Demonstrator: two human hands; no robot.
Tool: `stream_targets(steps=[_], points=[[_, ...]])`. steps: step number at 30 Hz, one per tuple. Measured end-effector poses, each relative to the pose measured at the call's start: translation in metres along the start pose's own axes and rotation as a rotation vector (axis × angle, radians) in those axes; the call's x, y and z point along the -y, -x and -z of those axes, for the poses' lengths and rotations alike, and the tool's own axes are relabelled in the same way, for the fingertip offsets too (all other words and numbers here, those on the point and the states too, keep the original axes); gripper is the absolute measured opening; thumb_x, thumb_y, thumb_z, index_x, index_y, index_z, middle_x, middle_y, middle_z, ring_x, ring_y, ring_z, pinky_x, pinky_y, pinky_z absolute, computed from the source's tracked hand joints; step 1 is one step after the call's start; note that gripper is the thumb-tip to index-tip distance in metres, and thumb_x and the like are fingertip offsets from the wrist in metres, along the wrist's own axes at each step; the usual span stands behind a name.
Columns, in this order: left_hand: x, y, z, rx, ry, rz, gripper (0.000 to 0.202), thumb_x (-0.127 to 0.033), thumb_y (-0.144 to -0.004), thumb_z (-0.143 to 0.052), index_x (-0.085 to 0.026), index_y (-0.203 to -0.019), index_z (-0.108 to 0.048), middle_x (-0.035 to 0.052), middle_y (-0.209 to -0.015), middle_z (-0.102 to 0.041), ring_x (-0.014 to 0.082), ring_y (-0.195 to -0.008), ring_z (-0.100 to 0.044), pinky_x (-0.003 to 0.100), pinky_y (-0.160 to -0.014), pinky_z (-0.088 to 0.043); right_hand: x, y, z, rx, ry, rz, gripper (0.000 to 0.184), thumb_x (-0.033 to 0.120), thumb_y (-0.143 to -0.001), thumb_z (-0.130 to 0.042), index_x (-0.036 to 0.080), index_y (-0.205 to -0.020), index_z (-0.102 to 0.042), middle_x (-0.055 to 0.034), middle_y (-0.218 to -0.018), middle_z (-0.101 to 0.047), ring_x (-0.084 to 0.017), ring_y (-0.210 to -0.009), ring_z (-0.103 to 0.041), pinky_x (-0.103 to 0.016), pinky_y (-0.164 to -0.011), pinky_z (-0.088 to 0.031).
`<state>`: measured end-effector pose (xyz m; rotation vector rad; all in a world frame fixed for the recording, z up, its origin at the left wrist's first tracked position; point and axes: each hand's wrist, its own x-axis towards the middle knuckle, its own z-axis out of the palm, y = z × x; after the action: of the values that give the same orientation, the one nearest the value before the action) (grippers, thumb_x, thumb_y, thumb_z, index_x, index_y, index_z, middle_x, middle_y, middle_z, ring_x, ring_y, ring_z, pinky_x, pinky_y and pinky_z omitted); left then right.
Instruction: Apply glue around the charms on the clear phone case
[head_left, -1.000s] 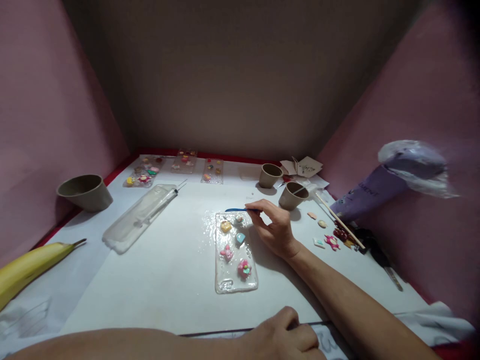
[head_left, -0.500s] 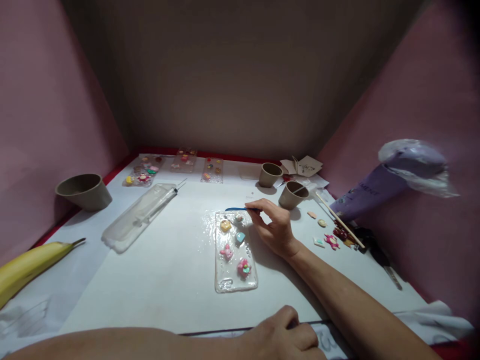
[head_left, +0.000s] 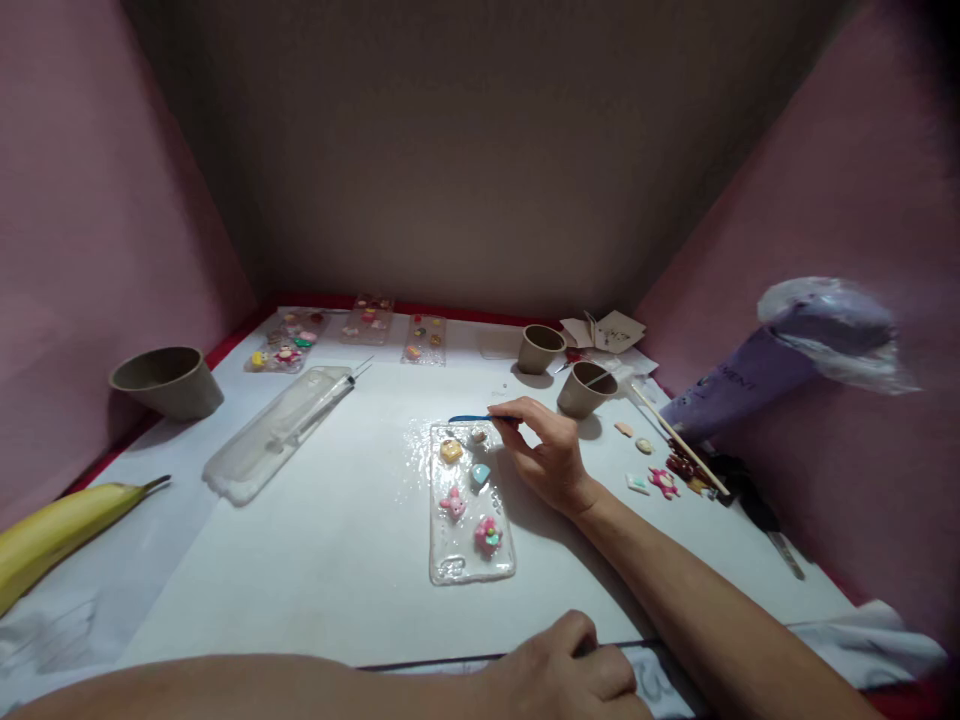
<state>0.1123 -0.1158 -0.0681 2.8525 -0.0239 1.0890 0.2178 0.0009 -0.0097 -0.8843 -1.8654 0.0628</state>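
Observation:
My right hand (head_left: pixel 546 450) pinches a thin blue spatula (head_left: pixel 470 419) between thumb and fingertips. Its tapered end points left, along the far edge of a clear phone case (head_left: pixel 466 555) that lies flat on white paper. Glossy, wet-looking clear material covers the case and spots the paper on its left. Stuck on it are a pink rabbit charm (head_left: pixel 453 503), a pink flower-like charm (head_left: pixel 488 536), a teal charm (head_left: pixel 480 476), a yellow charm (head_left: pixel 451 451) and a small brownish one (head_left: pixel 478 437). Curled into a fist, my left hand (head_left: pixel 566 668) rests by the near edge of the paper.
Left of the case lie a clear tray with a syringe (head_left: pixel 300 430) and a banana (head_left: pixel 67 530). Cups (head_left: pixel 586 392) stand right and left. Decorated cases (head_left: pixel 426 342) line the back. Loose charms (head_left: pixel 663 484), a wooden stick (head_left: pixel 682 440) and a purple bag (head_left: pixel 742 390) are right.
Almost nothing differs. The blue spatula and my right fingertips have shifted very slightly left; my left hand and the phone case have stayed in place.

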Motion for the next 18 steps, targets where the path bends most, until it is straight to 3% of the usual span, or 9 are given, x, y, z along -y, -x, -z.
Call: stream_targets(steps=[18], points=[[-0.0013,-0.0005,-0.0008,-0.036,-0.01,0.01,0.033,-0.026,-0.075,-0.079,-0.015,-0.069,-0.048,-0.0056,-0.061,-0.045,0.0107,-0.062,-0.037,0.028,-0.063,-0.036,0.0004,-0.0004,-0.0003,-0.007,0.008,0.013,0.018,0.006,-0.083,-0.054,0.017,-0.094,-0.064,-0.007,-0.083,-0.069,-0.017,-0.076,-0.064,-0.034,-0.068,-0.054]])
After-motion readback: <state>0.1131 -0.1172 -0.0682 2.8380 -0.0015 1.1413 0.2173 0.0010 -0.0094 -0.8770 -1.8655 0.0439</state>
